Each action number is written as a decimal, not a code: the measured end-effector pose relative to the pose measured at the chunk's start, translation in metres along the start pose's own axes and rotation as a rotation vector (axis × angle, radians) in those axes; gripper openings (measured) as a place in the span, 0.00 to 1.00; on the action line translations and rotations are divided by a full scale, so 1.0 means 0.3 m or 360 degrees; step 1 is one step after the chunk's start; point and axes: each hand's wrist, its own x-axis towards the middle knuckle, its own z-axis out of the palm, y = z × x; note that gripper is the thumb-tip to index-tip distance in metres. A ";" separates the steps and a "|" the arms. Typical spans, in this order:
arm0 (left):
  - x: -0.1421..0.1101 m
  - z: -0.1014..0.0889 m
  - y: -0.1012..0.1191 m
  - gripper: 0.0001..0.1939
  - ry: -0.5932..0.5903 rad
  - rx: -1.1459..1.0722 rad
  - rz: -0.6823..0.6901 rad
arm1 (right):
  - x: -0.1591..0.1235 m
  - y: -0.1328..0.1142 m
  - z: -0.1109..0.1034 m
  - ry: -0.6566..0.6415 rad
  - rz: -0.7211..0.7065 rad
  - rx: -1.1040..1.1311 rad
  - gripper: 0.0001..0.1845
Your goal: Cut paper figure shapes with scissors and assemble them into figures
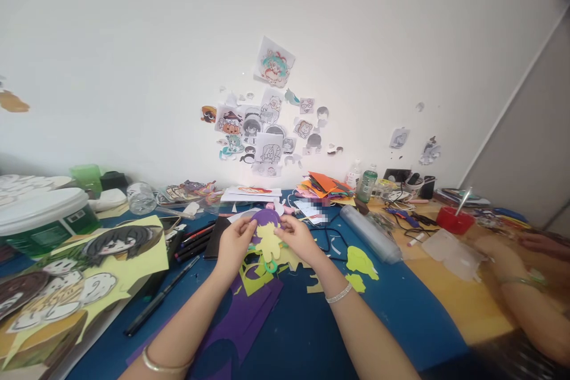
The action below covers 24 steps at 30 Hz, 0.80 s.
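Between my two hands, a yellow paper cutout shaped like a small figure (269, 241) lies against a round purple paper piece (267, 216). My left hand (238, 241) pinches the left edge of these pieces with thumb and fingers. On the other side, my right hand (297, 237) grips their right edge. Just below the cutout is a small green ring (271, 266), perhaps scissor handles; I cannot tell. Under my hands lie yellow-green paper scraps (255, 286) and purple paper sheets (243, 323) with curved cut edges.
Drawn cutouts on yellow paper (138, 273) and a white-lidded tub (44, 208) are at left. Pens (162, 295) lie near my left arm. Yellow cutouts (361, 262) and a clear plastic roll (369, 233) are at right. Another person's arm (528, 291) rests beyond.
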 end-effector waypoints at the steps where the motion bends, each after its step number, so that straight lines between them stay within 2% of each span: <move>1: -0.001 0.002 0.002 0.22 -0.0011 0.0025 0.0011 | 0.001 0.001 0.001 0.0009 0.0003 0.0033 0.15; 6: -0.008 0.012 0.010 0.24 -0.0179 0.0048 0.0022 | 0.005 0.012 0.006 0.0059 0.0033 0.0168 0.12; 11: -0.010 0.021 0.008 0.28 -0.0262 -0.0056 -0.0056 | 0.015 0.022 0.002 0.0144 0.0103 0.0288 0.14; 15: -0.014 0.022 0.012 0.27 -0.0392 -0.0119 -0.0115 | 0.022 0.029 0.000 0.0184 0.0082 0.0387 0.14; 21: -0.013 0.018 0.017 0.23 -0.0332 -0.0056 -0.0048 | 0.016 0.019 0.004 0.0172 0.0078 0.0394 0.15; 24: -0.014 0.016 0.023 0.24 -0.0361 -0.0077 -0.0072 | 0.012 0.008 0.002 0.0195 0.0093 0.0409 0.15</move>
